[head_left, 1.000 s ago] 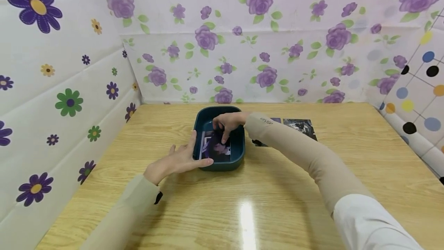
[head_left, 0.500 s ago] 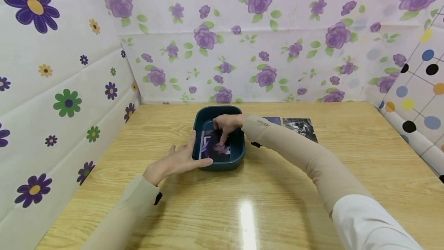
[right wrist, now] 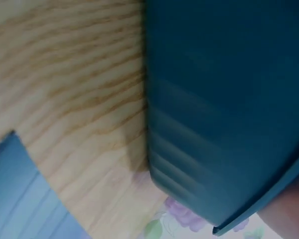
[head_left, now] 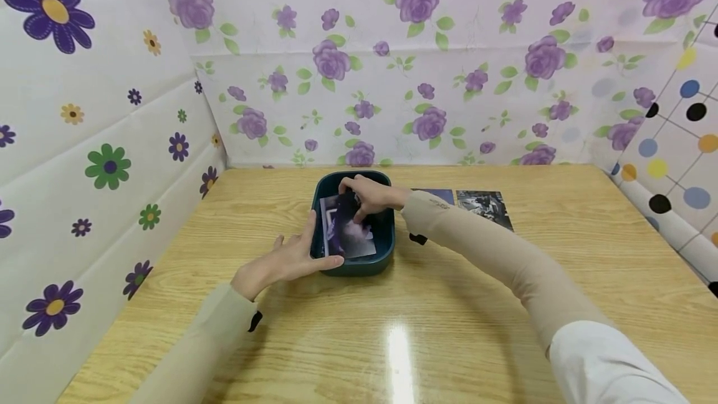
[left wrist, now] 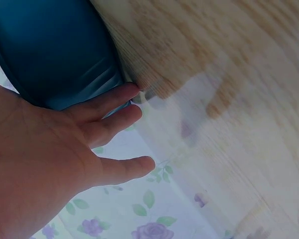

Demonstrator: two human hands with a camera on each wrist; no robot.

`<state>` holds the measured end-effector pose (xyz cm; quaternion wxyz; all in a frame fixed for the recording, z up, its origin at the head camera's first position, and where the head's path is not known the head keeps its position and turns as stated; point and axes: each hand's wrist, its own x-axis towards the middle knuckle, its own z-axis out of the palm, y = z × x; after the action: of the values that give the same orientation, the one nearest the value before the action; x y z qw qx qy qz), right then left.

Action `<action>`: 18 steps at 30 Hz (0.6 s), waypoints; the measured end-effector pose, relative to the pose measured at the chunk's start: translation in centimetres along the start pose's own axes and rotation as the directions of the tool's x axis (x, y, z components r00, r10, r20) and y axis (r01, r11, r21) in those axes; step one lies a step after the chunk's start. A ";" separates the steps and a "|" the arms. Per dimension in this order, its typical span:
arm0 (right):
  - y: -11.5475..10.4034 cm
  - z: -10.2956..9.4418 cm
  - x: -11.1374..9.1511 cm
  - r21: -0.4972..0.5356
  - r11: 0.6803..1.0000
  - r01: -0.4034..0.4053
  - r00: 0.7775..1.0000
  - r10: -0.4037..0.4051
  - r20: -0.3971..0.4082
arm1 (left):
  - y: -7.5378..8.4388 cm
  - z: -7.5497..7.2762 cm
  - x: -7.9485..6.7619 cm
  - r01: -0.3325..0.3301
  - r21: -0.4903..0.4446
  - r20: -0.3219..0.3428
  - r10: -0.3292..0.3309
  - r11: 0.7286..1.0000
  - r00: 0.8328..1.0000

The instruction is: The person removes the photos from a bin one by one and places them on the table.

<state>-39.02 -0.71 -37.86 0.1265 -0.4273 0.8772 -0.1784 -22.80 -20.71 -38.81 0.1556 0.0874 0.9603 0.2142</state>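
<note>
A dark teal rectangular box (head_left: 359,269) stands on the table. My right hand (head_left: 369,195) reaches over its right side and pinches a glossy photo print (head_left: 343,239) with a dark, purple-tinted picture. The print is tilted inside the box, its far edge raised and partly hidden by the hand. My left hand (head_left: 286,259) rests against the box's near left corner, thumb along the front rim and fingers straight along the left side. In the left wrist view, the fingers of that hand (left wrist: 45,154) lie extended against the box wall (left wrist: 55,45).
Right of the box lie a bluish print (head_left: 442,194), partly covered by the right sleeve, and a black-and-white print (head_left: 485,206). The wooden table (head_left: 314,335) meets flowered cloth walls (head_left: 387,105) at the back and left, and a dotted one (head_left: 667,161) at the right.
My right hand has risen slightly and moved toward the far side, bringing the photo print up from lying flat in the box to a tilt. My left hand stays in place.
</note>
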 end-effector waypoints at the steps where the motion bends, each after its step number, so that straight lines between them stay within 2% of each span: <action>1: 0.0 0.0 -0.2 0.027 1.000 0.008 1.000 -0.007 -0.015 | 0.0 0.0 0.0 0.001 0.003 -0.001 -0.001 1.000 1.000; 5: 0.0 -0.1 -0.9 0.208 0.978 0.010 1.000 -0.003 -0.031 | 0.1 0.1 0.0 -0.003 0.009 0.000 0.003 1.000 1.000; 10: -0.2 -0.5 -1.6 0.476 0.877 -0.061 0.998 0.054 0.030 | 0.1 0.1 0.0 -0.004 0.007 0.006 0.004 1.000 1.000; 15: 0.1 -2.3 -2.4 0.597 0.797 -0.093 0.993 0.114 0.003 | 0.0 0.0 -0.1 -0.004 0.003 0.002 0.004 1.000 1.000; 18: 0.6 -4.3 -3.4 0.644 0.762 -0.061 0.990 0.131 -0.061 | 0.0 0.1 0.0 -0.012 -0.001 -0.003 0.012 1.000 1.000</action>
<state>-39.01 3.26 -33.99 0.2286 -0.3033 0.7898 -0.4816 -22.72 -20.64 -38.91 0.1529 0.0927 0.9599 0.2157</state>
